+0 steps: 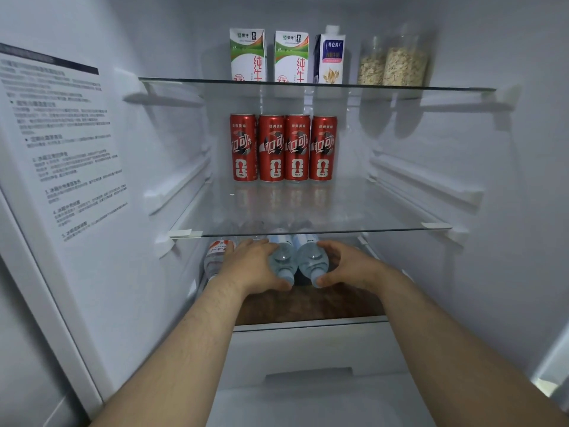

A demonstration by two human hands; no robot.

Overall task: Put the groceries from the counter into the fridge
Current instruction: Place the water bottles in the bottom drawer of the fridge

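On the fridge wall, far to the left of both hands, we see a printed instruction sticker (61, 143). Just left of the left hand, a water bottle with a red-and-white label (215, 255) lies on its side, partly hidden behind the wrist.

The left hand (252, 266) reaches in under the middle glass shelf (385, 211) and grips the left blue bottle (282, 260), with fingers curled over its left flank and the thumb pressed near the cap. This bottle is on its side, cap towards us. The right blue bottle (309, 261) lies the same way just beside it. The right hand (351, 268) holds that one in mirror fashion, fingers round its right flank and thumb at the cap.

Both blue bottles sit between the two hands, over the brown wood-patterned bottom shelf (308, 303). We cannot tell whether they rest on it or are lifted.

Above the hands, four red cola cans (271, 147) stand upright in a tight row at the back of the middle glass shelf. Higher still, on the top glass shelf (446, 89), two green-and-white milk cartons (248, 53) stand above the left hand. A white-and-blue carton (331, 57) stands above the right hand, and two clear jars of flakes (405, 63) stand further right. Below the wrists sits a white drawer (308, 349).
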